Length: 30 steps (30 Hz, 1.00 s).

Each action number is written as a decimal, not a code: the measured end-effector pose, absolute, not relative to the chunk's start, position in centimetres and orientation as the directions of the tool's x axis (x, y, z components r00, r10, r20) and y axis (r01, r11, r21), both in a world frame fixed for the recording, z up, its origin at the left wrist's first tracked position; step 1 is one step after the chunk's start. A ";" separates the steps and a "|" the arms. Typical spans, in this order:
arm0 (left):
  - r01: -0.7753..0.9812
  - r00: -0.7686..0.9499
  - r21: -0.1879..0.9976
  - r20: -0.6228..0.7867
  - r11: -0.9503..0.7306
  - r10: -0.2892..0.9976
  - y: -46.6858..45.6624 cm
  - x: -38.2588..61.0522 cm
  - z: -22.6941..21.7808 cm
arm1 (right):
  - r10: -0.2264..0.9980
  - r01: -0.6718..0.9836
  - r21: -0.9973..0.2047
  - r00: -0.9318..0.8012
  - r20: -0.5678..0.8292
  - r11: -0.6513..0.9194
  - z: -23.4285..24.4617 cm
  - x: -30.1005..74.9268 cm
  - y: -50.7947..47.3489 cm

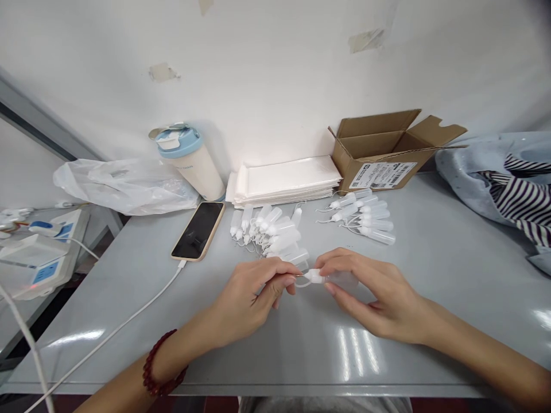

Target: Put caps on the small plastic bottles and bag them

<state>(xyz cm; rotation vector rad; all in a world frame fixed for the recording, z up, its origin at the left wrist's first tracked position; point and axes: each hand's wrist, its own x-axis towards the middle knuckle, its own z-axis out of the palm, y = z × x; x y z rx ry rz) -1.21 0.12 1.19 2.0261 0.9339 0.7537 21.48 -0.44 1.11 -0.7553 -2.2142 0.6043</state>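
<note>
My right hand (370, 287) grips a small translucent dropper bottle (317, 276) by its neck and body, tip pointing left. The bottle lies nearly level above the table, and a thin white strap curls below its tip. At that tip my left hand (258, 289) has thumb and forefinger pinched together on something thin, too small to name. Just beyond my left hand lies a pile of similar bottles (279, 232), partly hidden by its fingers. A second group of bottles (365, 215) lies farther back, beyond my right hand.
White flat packets (288, 178) are stacked by the wall, beside an open cardboard box (381, 155). Leftward are a phone (198, 231) on a charging cable, a blue-lidded tumbler (191, 158) and a plastic bag (124, 186). Striped cloth (516, 201) sits at right; a power strip (47, 269) is far left.
</note>
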 end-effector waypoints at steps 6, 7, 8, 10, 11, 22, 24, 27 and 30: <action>0.398 0.578 0.738 0.260 -0.545 0.773 0.0 -1.1 1.0 | 0.668 0.342 -0.602 -0.574 0.474 0.721 1.0 21.5 -0.5; 0.409 0.584 0.709 0.281 -0.574 0.762 0.0 -1.1 0.9 | 0.664 0.343 -0.598 -0.581 0.471 0.725 1.0 21.5 -0.5; 0.417 0.590 0.681 0.301 -0.602 0.749 0.0 -1.1 0.8 | 0.658 0.346 -0.590 -0.589 0.469 0.730 1.0 21.5 -0.5; 0.430 0.606 0.633 0.326 -0.644 0.726 0.0 -1.1 0.6 | 0.645 0.355 -0.566 -0.602 0.470 0.744 0.9 21.5 -0.5; 0.435 0.614 0.614 0.333 -0.659 0.716 0.0 -1.2 0.4 | 0.639 0.359 -0.554 -0.606 0.473 0.751 0.9 21.4 -0.5; 0.450 0.634 0.491 0.412 -0.746 0.654 -0.3 -0.8 -0.3 | 0.614 0.333 -0.552 -0.637 0.466 0.765 0.4 21.0 -0.5; 0.452 0.636 0.488 0.410 -0.746 0.654 -0.5 -0.8 -0.5 | 0.610 0.325 -0.556 -0.642 0.464 0.765 0.3 20.9 -0.5; 0.441 0.645 0.486 0.413 -0.754 0.643 -0.6 -0.8 -0.7 | 0.606 0.318 -0.560 -0.650 0.458 0.765 0.2 20.9 -0.5; 0.432 0.649 0.483 0.420 -0.762 0.634 -0.6 -0.7 -0.6 | 0.602 0.311 -0.562 -0.653 0.460 0.766 0.1 20.9 -0.6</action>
